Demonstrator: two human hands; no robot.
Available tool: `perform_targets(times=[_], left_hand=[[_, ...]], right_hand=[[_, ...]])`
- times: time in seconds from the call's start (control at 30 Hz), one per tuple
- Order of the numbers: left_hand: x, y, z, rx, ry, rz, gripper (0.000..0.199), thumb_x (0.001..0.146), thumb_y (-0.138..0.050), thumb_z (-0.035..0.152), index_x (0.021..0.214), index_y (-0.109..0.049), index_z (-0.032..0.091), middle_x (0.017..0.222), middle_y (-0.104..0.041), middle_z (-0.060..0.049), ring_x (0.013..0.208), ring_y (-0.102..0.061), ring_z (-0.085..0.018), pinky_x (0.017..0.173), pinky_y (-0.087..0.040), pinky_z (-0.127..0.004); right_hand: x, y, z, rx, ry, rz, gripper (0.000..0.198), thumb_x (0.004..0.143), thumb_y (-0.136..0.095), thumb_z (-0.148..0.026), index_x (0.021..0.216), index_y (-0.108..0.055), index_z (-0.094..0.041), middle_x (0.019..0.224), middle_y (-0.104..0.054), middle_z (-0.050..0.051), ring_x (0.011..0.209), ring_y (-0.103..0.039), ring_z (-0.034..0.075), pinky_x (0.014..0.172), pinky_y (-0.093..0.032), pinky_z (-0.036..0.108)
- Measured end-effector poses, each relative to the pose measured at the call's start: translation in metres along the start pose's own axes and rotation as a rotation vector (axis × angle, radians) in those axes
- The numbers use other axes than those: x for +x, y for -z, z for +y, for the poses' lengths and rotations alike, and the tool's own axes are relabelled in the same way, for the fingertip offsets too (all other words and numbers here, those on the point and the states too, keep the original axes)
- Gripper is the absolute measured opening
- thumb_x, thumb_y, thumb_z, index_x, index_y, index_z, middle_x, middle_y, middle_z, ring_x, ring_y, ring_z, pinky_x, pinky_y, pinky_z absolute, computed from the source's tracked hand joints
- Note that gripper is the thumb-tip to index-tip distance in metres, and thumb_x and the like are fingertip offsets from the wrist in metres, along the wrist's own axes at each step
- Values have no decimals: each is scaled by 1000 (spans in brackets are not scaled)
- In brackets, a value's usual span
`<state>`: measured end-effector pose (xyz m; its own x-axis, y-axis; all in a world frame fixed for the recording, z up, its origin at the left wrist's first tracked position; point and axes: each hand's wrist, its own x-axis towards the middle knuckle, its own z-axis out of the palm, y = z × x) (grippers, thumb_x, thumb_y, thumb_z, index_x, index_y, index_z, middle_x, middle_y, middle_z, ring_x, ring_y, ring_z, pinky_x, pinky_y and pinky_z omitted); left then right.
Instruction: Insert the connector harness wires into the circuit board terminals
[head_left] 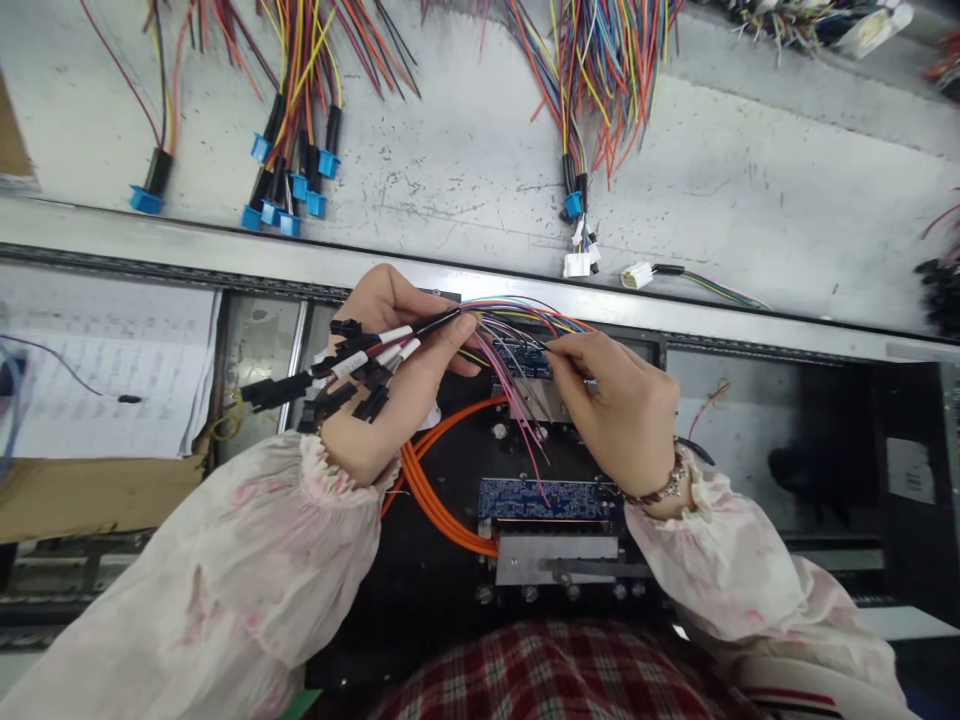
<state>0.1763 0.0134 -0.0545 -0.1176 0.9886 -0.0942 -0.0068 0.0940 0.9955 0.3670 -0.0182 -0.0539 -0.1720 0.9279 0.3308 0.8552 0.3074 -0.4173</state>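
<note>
My left hand (405, 350) is closed round a bundle of thin wires (510, 305). Black connectors (337, 390) and white label sleeves stick out of the bundle on the left, over my wrist. Coloured wires arc from there to my right hand (619, 395), whose thumb and forefinger pinch wires of the same bundle. Loose pink wires (517, 390) hang between the two hands. Below them is a black fixture (442, 610) with two blue circuit boards (551, 498); my hands and the wires partly hide the upper one.
Orange cables (439, 500) loop across the fixture. On the shelf beyond lie wires with blue connectors (289, 195), a hanging wire bunch (615, 80), and white connectors (577, 264). Printed sheets (97, 370) and cardboard (112, 495) lie at left. A black block (911, 480) stands at right.
</note>
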Motion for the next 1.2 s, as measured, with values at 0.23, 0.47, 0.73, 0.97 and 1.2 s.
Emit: perform_targets(times=[0.23,0.47,0.73,0.97,1.2], left_hand=[[0,0,-1,-7,-47,-15,30,75,-82,18,79,-53,23,82,-73,0,61,-71,-18,47,-62,-27],[0,2,-1,54,-49,-33,28,77,-81,19,80,-53,24,88,-72,0,66,-72,-19,47,-63,-28],[2,0,-6,-4,-70,-18,31,75,-82,20,80,-52,23,84,-73,3,63,-70,-17,47,-62,-29],[1,-2,-6,30,-57,11,31,75,-82,21,82,-52,23,79,-72,2,68,-72,-20,47,-63,-29],[1,-1,-1,69,-56,10,29,74,-82,20,76,-53,23,74,-72,2,55,-69,-18,41,-59,-26]], right_hand=[[-1,-1,1,8,23,27,9,90,-60,-16,88,-68,-18,81,-73,0,70,-67,10,62,-48,23],[2,0,2,-10,24,7,9,90,-61,-14,86,-68,-18,75,-71,-1,66,-66,11,61,-48,24],[-3,13,-10,-63,73,-161,12,90,-62,-22,85,-69,-14,82,-67,9,82,-64,22,76,-52,36],[4,12,-6,31,11,-53,9,91,-59,-14,91,-68,-16,86,-72,3,77,-67,13,69,-49,24],[3,0,0,15,-14,-90,11,90,-58,-14,89,-69,-18,84,-73,1,72,-67,12,63,-46,23]])
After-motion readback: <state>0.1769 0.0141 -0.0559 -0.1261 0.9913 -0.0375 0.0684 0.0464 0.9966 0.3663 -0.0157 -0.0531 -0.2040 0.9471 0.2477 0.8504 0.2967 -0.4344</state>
